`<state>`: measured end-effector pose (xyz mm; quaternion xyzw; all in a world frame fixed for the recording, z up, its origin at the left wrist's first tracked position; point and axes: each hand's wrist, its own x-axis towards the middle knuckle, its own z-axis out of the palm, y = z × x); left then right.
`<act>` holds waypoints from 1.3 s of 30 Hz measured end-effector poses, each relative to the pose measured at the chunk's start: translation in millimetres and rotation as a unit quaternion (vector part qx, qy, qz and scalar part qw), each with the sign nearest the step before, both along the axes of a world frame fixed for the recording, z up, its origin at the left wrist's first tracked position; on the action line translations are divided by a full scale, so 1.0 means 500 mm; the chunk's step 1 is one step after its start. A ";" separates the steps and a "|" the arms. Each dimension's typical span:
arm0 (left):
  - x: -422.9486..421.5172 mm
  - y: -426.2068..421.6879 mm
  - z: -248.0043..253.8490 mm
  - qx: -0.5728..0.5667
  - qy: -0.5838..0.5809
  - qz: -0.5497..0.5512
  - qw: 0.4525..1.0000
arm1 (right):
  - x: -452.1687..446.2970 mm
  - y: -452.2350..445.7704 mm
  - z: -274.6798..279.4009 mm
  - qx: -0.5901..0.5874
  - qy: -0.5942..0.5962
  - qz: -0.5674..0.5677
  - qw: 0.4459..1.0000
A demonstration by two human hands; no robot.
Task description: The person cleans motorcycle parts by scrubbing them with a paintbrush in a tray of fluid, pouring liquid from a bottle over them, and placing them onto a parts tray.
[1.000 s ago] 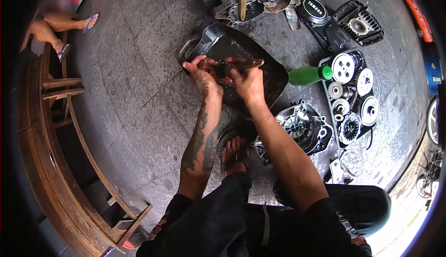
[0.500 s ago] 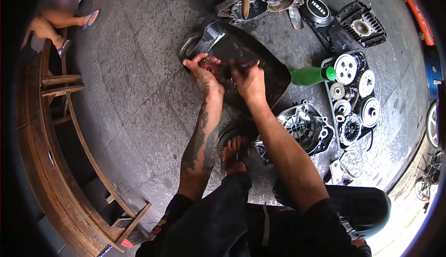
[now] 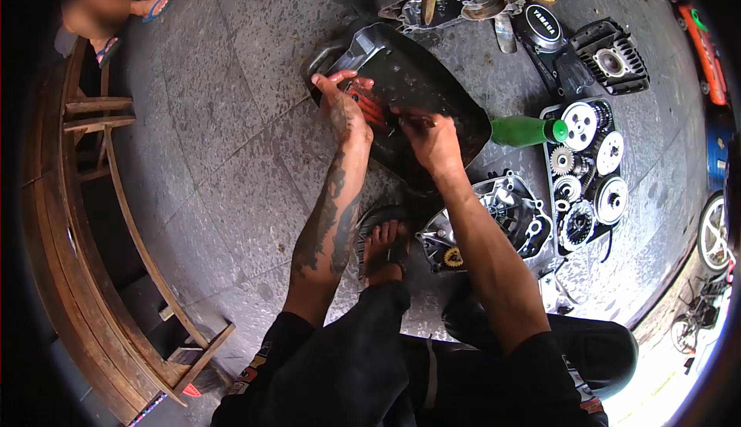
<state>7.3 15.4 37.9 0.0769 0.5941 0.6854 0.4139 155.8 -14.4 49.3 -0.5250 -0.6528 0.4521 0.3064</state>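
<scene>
A dark, worn container (image 3: pixel 421 60) with liquid in it lies on the floor in front of me. Over its left side, my left hand (image 3: pixel 344 106) is wrapped round a red part (image 3: pixel 369 106) with slots. My right hand (image 3: pixel 434 141) is closed round a brush-like tool, mostly hidden and blurred, at the red part's right end. Beside the container's right corner lies a green bottle (image 3: pixel 525 130). A silver engine cover (image 3: pixel 502 207) rests below it, partly behind my right forearm.
A tray (image 3: pixel 550 172) of gears lies at the right. Engine casings (image 3: pixel 463 2), a YAMAHA cover (image 3: pixel 543 27) and a finned cylinder (image 3: pixel 612 60) are further up. A wooden bench (image 3: pixel 77 272) stands left, with another person's feet (image 3: pixel 158 6) above it.
My right hand has moved down and right along the red part, and the tool's wooden handle no longer shows clearly. The view has shifted slightly, bringing a yellow gear into sight in the engine cover.
</scene>
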 end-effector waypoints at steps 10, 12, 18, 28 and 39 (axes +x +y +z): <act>-0.009 0.011 -0.025 0.031 -0.039 -0.022 0.999 | -0.009 0.002 -0.013 0.003 -0.001 -0.035 0.999; 0.000 0.002 -0.018 0.028 -0.037 -0.029 0.998 | -0.022 0.011 0.037 0.016 0.069 -0.017 0.997; -0.011 -0.002 -0.018 -0.013 -0.022 -0.017 1.000 | -0.017 0.010 -0.008 0.042 0.002 -0.015 0.999; 0.010 -0.016 -0.030 0.089 -0.091 0.012 0.992 | -0.038 -0.027 -0.050 0.017 0.019 -0.143 0.989; 0.001 -0.015 -0.022 0.067 -0.076 0.027 0.994 | -0.043 -0.023 -0.050 0.049 0.020 -0.184 0.982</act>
